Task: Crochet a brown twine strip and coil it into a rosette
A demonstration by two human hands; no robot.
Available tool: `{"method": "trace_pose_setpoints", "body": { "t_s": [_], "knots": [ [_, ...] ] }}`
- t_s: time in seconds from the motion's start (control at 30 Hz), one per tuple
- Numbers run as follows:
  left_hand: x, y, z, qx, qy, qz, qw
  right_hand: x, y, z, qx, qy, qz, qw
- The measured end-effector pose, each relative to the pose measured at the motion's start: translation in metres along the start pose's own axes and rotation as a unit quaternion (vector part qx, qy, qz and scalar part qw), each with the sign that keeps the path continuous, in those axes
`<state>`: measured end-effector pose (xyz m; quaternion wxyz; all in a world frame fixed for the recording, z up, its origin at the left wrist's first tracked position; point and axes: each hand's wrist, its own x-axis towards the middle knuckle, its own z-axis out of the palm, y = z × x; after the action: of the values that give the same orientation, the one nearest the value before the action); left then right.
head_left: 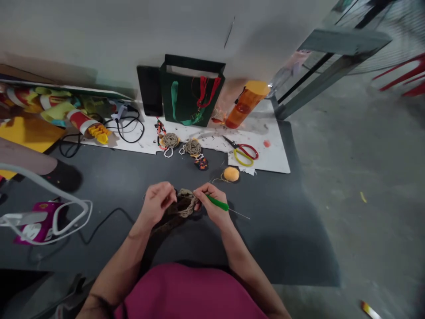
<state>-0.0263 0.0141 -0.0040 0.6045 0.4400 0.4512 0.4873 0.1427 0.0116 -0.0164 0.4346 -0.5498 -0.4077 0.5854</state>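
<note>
My left hand (157, 203) is closed in a pinch, and a thin strand of yarn seems to run from its fingertips toward the braided piece. That curved, grey-brown braided piece (186, 212) hangs between my two hands above the dark tabletop. At its right end, the thumb and fingers of my right hand (214, 204) press on it. Tucked in the same hand is a crochet hook with a green handle (217, 203), its thin metal shaft pointing right, away from the piece. The details at the fingertips are too small to make out.
Beyond my hands lie an orange yarn ball (231, 174), scissors (244, 153), and two rosette pieces (171, 140) with beads. Behind them stand a dark green gift bag (191, 93), an orange bottle (247, 104) and a black phone (150, 91). A white cable (66, 195) arches at left.
</note>
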Motion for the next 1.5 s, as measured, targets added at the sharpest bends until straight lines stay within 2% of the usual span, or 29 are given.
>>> {"method": "trace_pose_setpoints", "body": {
  "t_s": [0.03, 0.07, 0.17, 0.23, 0.3, 0.4, 0.5, 0.6, 0.73, 0.77, 0.83, 0.9, 0.97, 1.0, 1.07, 1.17, 1.27, 1.37, 1.5],
  "knots": [
    [-0.002, 0.000, 0.001, 0.113, -0.022, 0.032, 0.993, 0.000, 0.000, 0.000, 0.000, 0.002, 0.003, 1.000],
    [-0.004, 0.000, 0.002, 0.220, -0.031, 0.070, 0.972, 0.000, 0.001, 0.000, -0.002, 0.002, 0.005, 1.000],
    [-0.005, -0.001, 0.006, 0.423, -0.065, 0.158, 0.890, 0.001, 0.002, 0.001, 0.001, 0.002, 0.007, 1.000],
    [-0.004, -0.002, 0.008, 0.493, -0.079, 0.182, 0.847, 0.001, 0.002, 0.001, 0.006, 0.007, 0.008, 1.000],
    [-0.002, -0.004, 0.008, 0.542, -0.069, 0.189, 0.816, 0.001, 0.003, 0.000, 0.008, 0.009, 0.004, 1.000],
    [-0.002, -0.007, 0.008, 0.574, -0.011, 0.188, 0.796, 0.000, 0.004, -0.002, 0.002, -0.003, -0.002, 1.000],
    [-0.004, -0.009, 0.010, 0.559, 0.050, 0.188, 0.806, -0.001, 0.003, -0.004, -0.007, -0.017, 0.004, 1.000],
    [-0.006, -0.010, 0.013, 0.516, 0.080, 0.165, 0.837, -0.003, 0.002, -0.004, -0.006, -0.027, 0.003, 1.000],
    [-0.007, -0.009, 0.016, 0.399, 0.044, 0.096, 0.911, -0.005, 0.002, -0.003, -0.012, -0.035, -0.010, 0.999],
    [-0.007, -0.009, 0.016, 0.376, 0.037, 0.089, 0.922, -0.005, 0.003, -0.003, -0.014, -0.033, -0.011, 0.999],
    [-0.007, -0.008, 0.015, 0.378, 0.059, 0.107, 0.918, -0.006, 0.005, -0.003, -0.017, -0.025, -0.012, 0.999],
    [-0.007, -0.007, 0.014, 0.422, 0.098, 0.146, 0.889, -0.006, 0.006, -0.003, -0.018, -0.015, -0.011, 1.000],
    [-0.007, -0.005, 0.013, 0.444, 0.099, 0.175, 0.873, -0.006, 0.007, -0.004, -0.020, -0.008, -0.013, 1.000],
    [-0.008, -0.005, 0.012, 0.436, 0.082, 0.182, 0.878, -0.006, 0.006, -0.004, -0.022, -0.006, -0.016, 1.000],
    [-0.008, -0.004, 0.012, 0.388, 0.033, 0.172, 0.905, -0.006, 0.005, -0.005, -0.031, 0.002, -0.026, 0.999],
    [-0.008, -0.005, 0.013, 0.276, -0.025, 0.092, 0.956, -0.008, 0.003, -0.006, -0.049, 0.018, -0.042, 0.998],
    [-0.009, -0.008, 0.016, 0.159, -0.040, -0.013, 0.986, -0.009, 0.003, -0.007, -0.060, 0.017, -0.052, 0.997],
    [-0.009, -0.012, 0.019, 0.066, -0.047, -0.071, 0.994, -0.010, 0.005, -0.007, -0.073, 0.015, -0.052, 0.996],
    [-0.009, -0.016, 0.022, -0.003, -0.068, -0.110, 0.992, -0.011, 0.008, -0.006, -0.086, 0.029, -0.056, 0.994]
  ]
}}
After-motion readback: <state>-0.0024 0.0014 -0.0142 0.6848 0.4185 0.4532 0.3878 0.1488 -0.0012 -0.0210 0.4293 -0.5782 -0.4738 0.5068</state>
